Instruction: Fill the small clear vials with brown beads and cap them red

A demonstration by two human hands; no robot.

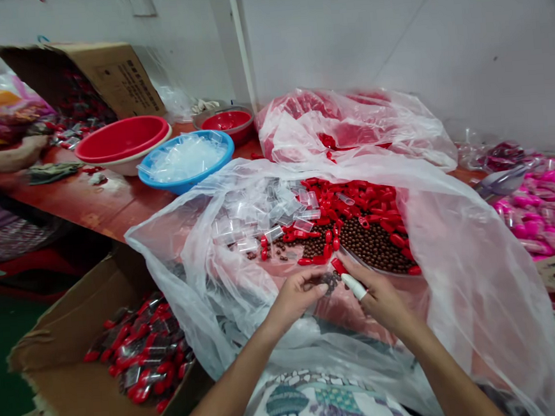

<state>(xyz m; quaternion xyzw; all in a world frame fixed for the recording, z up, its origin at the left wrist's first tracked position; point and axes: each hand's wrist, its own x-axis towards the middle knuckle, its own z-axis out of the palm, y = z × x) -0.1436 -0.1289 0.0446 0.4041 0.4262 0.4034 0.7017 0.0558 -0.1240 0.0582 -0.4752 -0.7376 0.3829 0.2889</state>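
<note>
My left hand [295,296] pinches a small clear tube filled with brown beads [330,282] at its left end. My right hand [378,296], with a white cot on the forefinger, holds a red cap [338,266] at the tube's right end. Both hands hover over a clear plastic sheet [460,270] spread on the table. Just beyond them lie a heap of brown beads [371,245], loose red caps [354,202] and a pile of empty clear tubes [259,216].
A cardboard box [65,385] of finished red-capped tubes stands on the floor at lower left. Blue [159,175] and red basins [123,140] sit behind. Another person's arm [9,155] rests at far left. Pink items [547,209] lie at right.
</note>
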